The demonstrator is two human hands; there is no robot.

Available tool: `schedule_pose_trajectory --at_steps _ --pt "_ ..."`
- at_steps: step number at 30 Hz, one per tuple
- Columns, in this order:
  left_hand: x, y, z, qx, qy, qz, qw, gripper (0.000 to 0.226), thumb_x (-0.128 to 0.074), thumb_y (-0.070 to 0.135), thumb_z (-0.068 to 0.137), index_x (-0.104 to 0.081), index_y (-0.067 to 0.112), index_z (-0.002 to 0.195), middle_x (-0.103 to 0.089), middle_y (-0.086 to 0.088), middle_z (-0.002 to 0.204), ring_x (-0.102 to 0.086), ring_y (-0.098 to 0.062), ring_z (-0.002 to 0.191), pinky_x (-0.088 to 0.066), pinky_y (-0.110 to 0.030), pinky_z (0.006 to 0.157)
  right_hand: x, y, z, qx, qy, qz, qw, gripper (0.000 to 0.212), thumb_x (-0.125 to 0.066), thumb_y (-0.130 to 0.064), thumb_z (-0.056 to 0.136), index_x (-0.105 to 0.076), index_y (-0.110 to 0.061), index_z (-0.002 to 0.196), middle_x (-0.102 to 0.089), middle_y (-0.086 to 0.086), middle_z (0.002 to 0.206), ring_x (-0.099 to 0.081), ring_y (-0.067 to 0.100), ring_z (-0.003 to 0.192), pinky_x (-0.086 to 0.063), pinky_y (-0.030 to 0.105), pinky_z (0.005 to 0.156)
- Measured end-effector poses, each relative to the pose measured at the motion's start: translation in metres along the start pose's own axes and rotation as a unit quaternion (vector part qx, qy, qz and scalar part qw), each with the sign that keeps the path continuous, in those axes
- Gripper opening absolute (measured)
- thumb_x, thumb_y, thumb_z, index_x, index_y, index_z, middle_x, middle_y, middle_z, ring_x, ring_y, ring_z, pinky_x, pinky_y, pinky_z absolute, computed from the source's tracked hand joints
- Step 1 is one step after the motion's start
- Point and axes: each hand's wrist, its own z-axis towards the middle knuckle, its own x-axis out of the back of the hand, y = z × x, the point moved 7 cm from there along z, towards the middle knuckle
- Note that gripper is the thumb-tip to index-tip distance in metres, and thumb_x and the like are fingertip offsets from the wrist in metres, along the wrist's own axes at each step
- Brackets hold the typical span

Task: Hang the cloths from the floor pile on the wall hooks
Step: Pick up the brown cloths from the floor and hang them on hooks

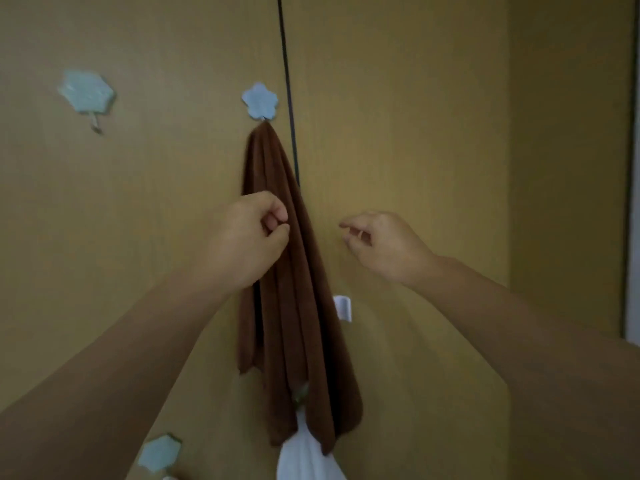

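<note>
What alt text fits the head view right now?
A brown terry cloth hangs from a pale blue flower-shaped wall hook; the left hand and right hand, fingers curled, flank it, holding nothing.

Brown cloth (287,271) hangs from flower hook (259,100) on yellow wall (398,116). Left hand (249,237), fingers curled, against cloth's left edge. Right hand (381,242) loosely curled, apart from cloth. White cloth (304,455) below.
</note>
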Motion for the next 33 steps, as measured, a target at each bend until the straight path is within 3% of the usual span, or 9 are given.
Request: schedule_pose_trajectory --at_steps 6,9,13,16,18,21,23,27,33 --pt "-0.046 0.033 -0.070 -0.071 -0.065 0.033 0.995 0.010 -0.062 0.016 0.083 -0.063 0.020 0.092 -0.058 0.007 0.083 -0.057 -0.014 0.079 -0.049 -0.032 0.075 0.042 0.022 -0.114 -0.089 -0.010 -0.040 0.995 0.028 -0.059 -0.022 0.090 -0.066 -0.015 0.116 -0.064 0.000 0.095 -0.061 0.019 0.080 -0.044 0.025 0.071" --pt "-0.073 0.058 -0.112 -0.094 -0.114 0.016 0.989 0.021 -0.055 0.022 0.087 -0.065 0.015 0.103 -0.064 0.001 0.093 -0.061 -0.020 0.087 -0.050 -0.035 0.080 0.064 0.035 -0.176 -0.129 -0.037 -0.069 0.989 0.032 -0.057 -0.028 0.091 -0.062 -0.017 0.121 -0.065 0.002 0.102 -0.061 0.016 0.086 -0.048 0.031 0.079" --pt "-0.122 0.087 -0.167 -0.059 -0.222 -0.015 0.973 0.040 -0.057 0.027 0.090 -0.055 0.016 0.129 -0.058 -0.001 0.126 -0.057 -0.022 0.111 -0.044 -0.034 0.098 0.095 0.054 -0.263 -0.205 -0.062 -0.113 0.970 0.039 -0.056 -0.034 0.092 -0.059 -0.017 0.126 -0.065 0.004 0.115 -0.062 0.020 0.100 -0.045 0.027 0.086" --pt "-0.166 0.112 -0.212 -0.053 -0.312 -0.028 0.948 0.052 -0.056 0.031 0.091 -0.045 0.015 0.138 -0.048 -0.003 0.140 -0.046 -0.021 0.127 -0.036 -0.033 0.107 0.121 0.064 -0.337 -0.271 -0.093 -0.140 0.948 0.042 -0.052 -0.043 0.091 -0.064 -0.011 0.116 -0.064 0.006 0.113 -0.060 0.019 0.077 -0.050 0.031 0.082" --pt "-0.193 0.133 -0.247 -0.050 -0.361 -0.045 0.930 0.055 -0.056 0.032 0.091 -0.041 0.014 0.141 -0.044 -0.005 0.144 -0.042 -0.022 0.131 -0.033 -0.033 0.108 0.141 0.062 -0.391 -0.316 -0.105 -0.143 0.932 0.041 -0.054 -0.040 0.091 -0.061 -0.013 0.121 -0.061 0.004 0.122 -0.054 0.011 0.072 -0.045 0.026 0.084" --pt "-0.230 0.167 -0.310 -0.060 -0.435 -0.069 0.896 0.055 -0.054 0.032 0.092 -0.040 0.013 0.142 -0.042 -0.007 0.146 -0.040 -0.022 0.133 -0.030 -0.034 0.110 0.170 0.055 -0.479 -0.393 -0.133 -0.164 0.895 0.050 -0.054 -0.041 0.092 -0.050 -0.017 0.135 -0.054 0.003 0.135 -0.060 0.017 0.097 -0.035 0.018 0.087" --pt "-0.248 0.187 -0.350 -0.063 -0.472 -0.098 0.874 0.055 -0.053 0.036 0.093 -0.039 0.015 0.142 -0.041 -0.004 0.146 -0.040 -0.021 0.133 -0.030 -0.034 0.111 0.187 0.048 -0.536 -0.454 -0.147 -0.175 0.861 0.053 -0.053 -0.044 0.092 -0.047 -0.018 0.137 -0.052 0.002 0.137 -0.059 0.017 0.103 -0.034 0.017 0.088" --pt "-0.278 0.226 -0.419 -0.074 -0.534 -0.160 0.827 0.055 -0.052 0.039 0.093 -0.039 0.020 0.142 -0.040 0.000 0.147 -0.039 -0.016 0.132 -0.031 -0.029 0.109 0.212 0.016 -0.640 -0.564 -0.169 -0.187 0.787 0.060 -0.052 -0.050 0.090 -0.042 -0.019 0.140 -0.048 0.002 0.140 -0.053 0.019 0.119 -0.040 0.028 0.099" --pt "-0.307 0.282 -0.507 -0.110 -0.647 -0.240 0.715 0.056 -0.054 0.031 0.094 -0.035 0.017 0.144 -0.034 0.003 0.149 -0.039 -0.010 0.127 -0.029 -0.019 0.101 0.231 -0.053 -0.733 -0.703 -0.116 -0.203 0.672 0.061 -0.053 -0.049 0.090 -0.040 -0.020 0.141 -0.047 0.002 0.141 -0.050 0.020 0.122 -0.040 0.031 0.100"
